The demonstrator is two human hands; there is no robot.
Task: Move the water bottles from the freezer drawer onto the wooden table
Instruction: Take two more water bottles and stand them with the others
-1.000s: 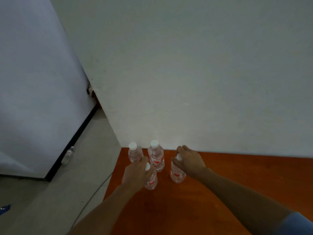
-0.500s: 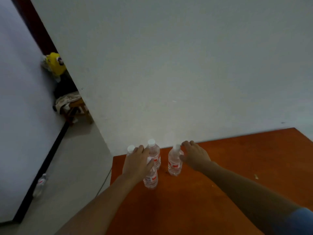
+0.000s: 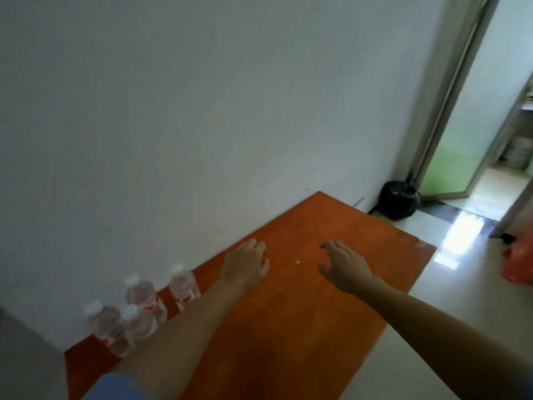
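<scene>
Several clear water bottles [image 3: 141,310] with white caps and red labels stand upright in a cluster at the left end of the orange wooden table [image 3: 302,327], close to the wall. My left hand [image 3: 248,262] hovers open over the table's middle, well right of the bottles, holding nothing. My right hand [image 3: 343,262] is also open, fingers spread, above the table further right. The freezer drawer is out of view.
A white wall runs along the table's far edge. A black bag [image 3: 399,203] sits on the floor by the wall corner, beside an open glass door [image 3: 450,145]. A red object [image 3: 519,261] lies on the tiled floor at the right edge.
Both hands have let go of the bottles and pulled away to the right. The view has swung right, so the bottles now sit at the lower left.
</scene>
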